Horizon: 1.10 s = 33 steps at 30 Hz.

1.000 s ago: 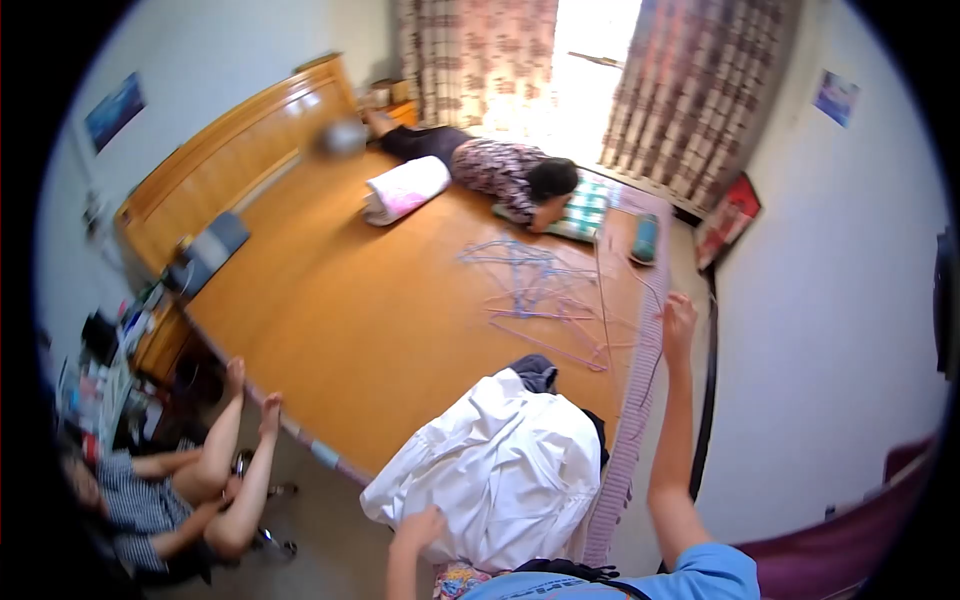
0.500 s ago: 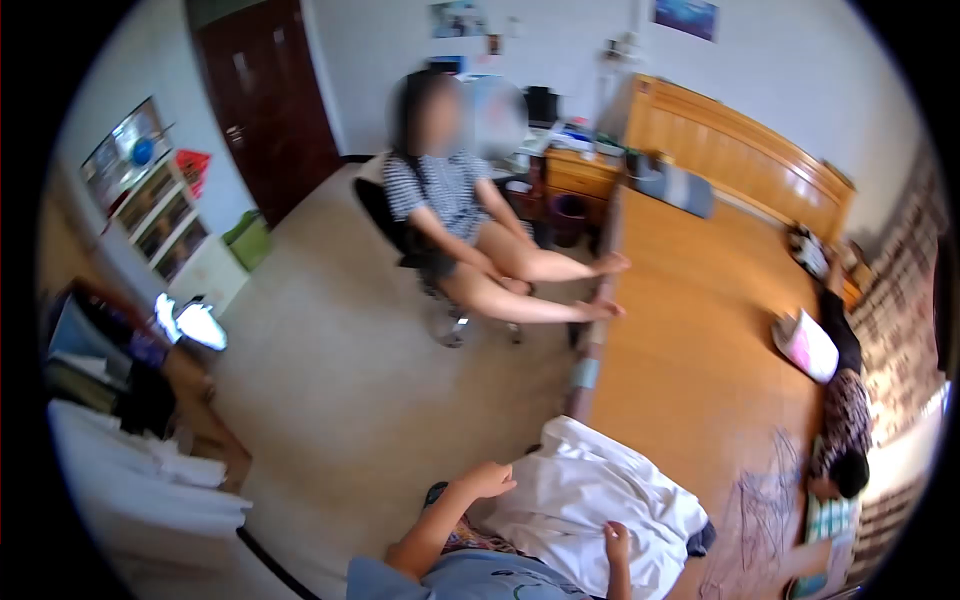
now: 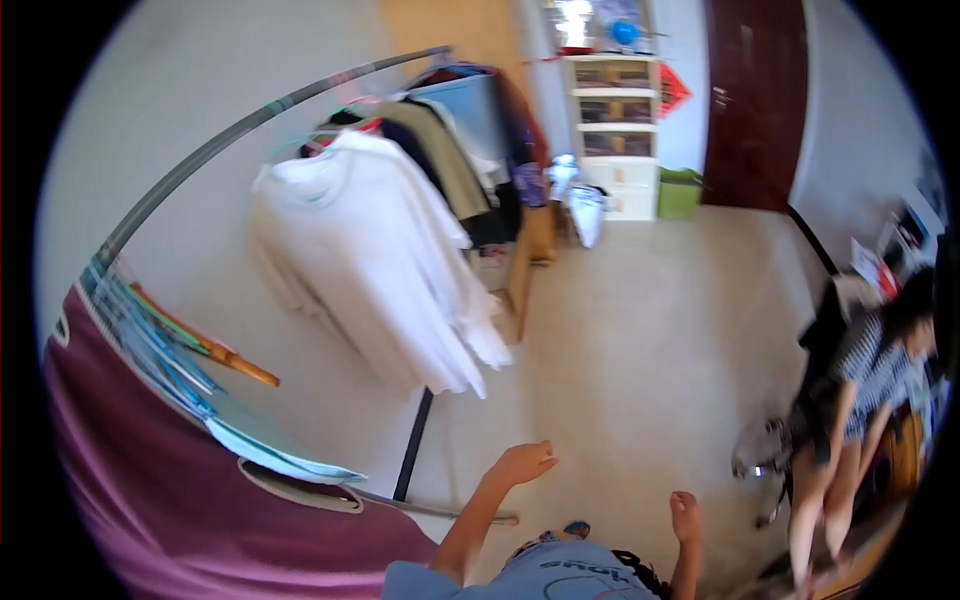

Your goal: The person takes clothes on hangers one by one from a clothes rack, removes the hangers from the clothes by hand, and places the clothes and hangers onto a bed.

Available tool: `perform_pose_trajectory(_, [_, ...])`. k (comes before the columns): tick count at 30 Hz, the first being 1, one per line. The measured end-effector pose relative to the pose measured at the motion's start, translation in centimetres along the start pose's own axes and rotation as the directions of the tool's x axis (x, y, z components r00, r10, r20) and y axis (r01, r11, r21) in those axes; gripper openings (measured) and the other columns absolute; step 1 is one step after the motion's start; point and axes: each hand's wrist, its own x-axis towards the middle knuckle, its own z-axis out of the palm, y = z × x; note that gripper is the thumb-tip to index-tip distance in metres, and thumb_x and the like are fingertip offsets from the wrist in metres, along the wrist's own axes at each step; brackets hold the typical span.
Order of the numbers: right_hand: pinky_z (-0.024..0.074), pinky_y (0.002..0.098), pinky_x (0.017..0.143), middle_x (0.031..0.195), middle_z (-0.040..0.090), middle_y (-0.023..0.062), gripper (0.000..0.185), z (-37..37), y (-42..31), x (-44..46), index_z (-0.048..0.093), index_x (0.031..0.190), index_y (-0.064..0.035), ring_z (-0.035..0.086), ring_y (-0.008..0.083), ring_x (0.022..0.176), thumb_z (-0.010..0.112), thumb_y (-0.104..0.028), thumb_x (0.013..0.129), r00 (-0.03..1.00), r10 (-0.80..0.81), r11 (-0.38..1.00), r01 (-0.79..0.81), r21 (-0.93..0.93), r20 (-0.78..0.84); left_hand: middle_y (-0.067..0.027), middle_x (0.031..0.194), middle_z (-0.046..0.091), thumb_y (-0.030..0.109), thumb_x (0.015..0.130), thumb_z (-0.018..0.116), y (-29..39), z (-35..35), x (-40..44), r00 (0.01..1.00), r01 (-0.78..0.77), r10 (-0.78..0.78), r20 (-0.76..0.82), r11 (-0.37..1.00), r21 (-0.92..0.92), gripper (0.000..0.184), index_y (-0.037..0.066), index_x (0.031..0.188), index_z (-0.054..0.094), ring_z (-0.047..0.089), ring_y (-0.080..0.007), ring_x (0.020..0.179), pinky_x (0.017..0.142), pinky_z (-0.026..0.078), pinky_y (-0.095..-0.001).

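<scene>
My left hand (image 3: 527, 463) is held out in front of my body, its fingers curled in and nothing seen in them. Lower and to the right, my right hand (image 3: 685, 515) is also loosely closed, with nothing visible in it. Both hands are in the air over the floor, apart from each other. Nearest to my left hand is a white long shirt (image 3: 370, 260), hanging on a hanger from a clothes rail (image 3: 230, 137). Darker clothes (image 3: 440, 150) hang behind it.
Several empty hangers (image 3: 165, 330) and a maroon curtain-like cloth (image 3: 190, 480) are at the left. A drawer unit (image 3: 615, 130), green bin (image 3: 680, 193) and dark door (image 3: 755, 100) stand at the back. A person (image 3: 860, 380) sits on a chair at the right.
My view has swung left from the bed to the clothes rail. The white cloth that lay by my hands is out of view. The seated person now leans forward.
</scene>
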Motion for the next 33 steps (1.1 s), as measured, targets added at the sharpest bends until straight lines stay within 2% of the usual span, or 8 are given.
perform_pose_trajectory(3, [0.0397,0.0315,0.072,0.09,0.052,0.0137,0.025,5.3,-7.8,6.9,0.053,0.09,-0.0008,0.05,0.0262,0.083,0.052,-0.021,0.076,0.921,-0.26,0.965,0.256,0.052,0.291,-0.0107,0.067,0.055,0.028,0.078,0.048,-1.7,-4.5,-2.0,0.972,0.2,-0.219,-0.082,0.961,-0.189,0.022,0.007,0.084,0.048,0.053,-0.0256,0.063,0.056,0.041,-0.0344])
perform_pose_trajectory(6, [0.0388,0.0314,0.072,0.091,0.051,0.0123,0.027,9.9,-16.3,12.7,0.052,0.093,-0.0023,0.047,0.0258,0.086,0.055,-0.022,0.075,0.551,-0.539,0.825,0.498,0.268,0.637,-0.0095,0.068,0.056,0.025,0.078,0.049,-2.7,-8.6,-2.4,0.911,0.22,-0.306,-0.276,0.928,-0.301,0.02,0.006,0.085,0.051,0.053,-0.0232,0.061,0.056,0.042,-0.0304])
perform_pose_trajectory(8, [0.0363,0.0328,0.078,0.096,0.049,0.0127,0.027,12.4,-21.4,16.2,0.051,0.095,-0.0028,0.044,0.0278,0.092,0.055,-0.021,0.075,0.226,-0.706,0.607,0.682,0.409,0.671,-0.0095,0.071,0.057,0.022,0.077,0.051,-3.2,-11.6,-1.8,0.837,0.209,-0.317,-0.446,0.938,-0.276,0.02,0.005,0.087,0.052,0.055,-0.0231,0.064,0.058,0.042,-0.0292])
perform_pose_trajectory(12, [0.0309,0.036,0.086,0.108,0.042,0.0138,0.026,14.4,-33.8,20.7,0.05,0.094,-0.0038,0.035,0.0306,0.105,0.055,-0.019,0.074,-0.07,-0.801,0.281,0.833,0.477,0.595,-0.0129,0.091,0.053,0.017,0.075,0.054,-4.7,-18.4,2.0,0.566,0.205,-0.19,-0.802,0.975,-0.086,0.026,0.003,0.096,0.049,0.053,-0.0249,0.082,0.068,0.041,-0.0299])
perform_pose_trajectory(17, [0.0299,0.0375,0.087,0.109,0.042,0.0114,0.024,15.8,-43.4,26.1,0.051,0.093,-0.0046,0.032,0.0305,0.11,0.057,-0.017,0.072,-0.263,-0.857,0.114,0.741,0.661,0.442,-0.0158,0.102,0.045,0.018,0.075,0.054,-5.8,-32.8,10.5,-0.045,0.245,-0.025,-0.999,0.969,-0.035,0.036,-0.002,0.103,0.043,0.044,-0.0269,0.096,0.08,0.035,-0.0319])
perform_pose_trajectory(21, [0.0293,0.0378,0.088,0.108,0.042,0.0102,0.024,18.8,-45.5,30.0,0.052,0.091,-0.0054,0.031,0.0307,0.11,0.059,-0.014,0.07,-0.351,-0.857,0.075,0.638,0.766,0.377,-0.0178,0.104,0.043,0.027,0.074,0.055,-7.4,-41.2,14.2,-0.271,0.185,0.002,-0.963,0.981,-0.05,0.046,-0.005,0.104,0.043,0.04,-0.027,0.099,0.083,0.031,-0.0313])
perform_pose_trajectory(27, [0.0264,0.038,0.091,0.112,0.041,0.0091,0.025,22.3,-48.2,33.2,0.053,0.09,-0.0051,0.029,0.0294,0.113,0.06,-0.012,0.067,-0.55,-0.727,0.052,0.552,0.832,0.411,-0.018,0.094,0.049,0.034,0.066,0.062,-11.0,-46.7,14.5,-0.252,0.403,-0.041,-0.967,0.904,-0.143,0.055,-0.005,0.1,0.046,0.047,-0.0254,0.086,0.076,0.036,-0.0295])
perform_pose_trajectory(33, [0.0276,0.0377,0.09,0.109,0.043,0.0107,0.024,28.7,-50.5,37.8,0.053,0.091,-0.0042,0.032,0.0289,0.111,0.058,-0.008,0.067,-0.545,-0.76,0.068,0.476,0.877,0.355,-0.0051,0.068,0.053,0.017,0.065,0.057,-11.3,-46.6,13.3,-0.299,-0.075,-0.293,-0.908,0.956,-0.284,0.021,-0.002,0.074,0.053,0.046,-0.0101,0.07,0.065,0.036,-0.0223])
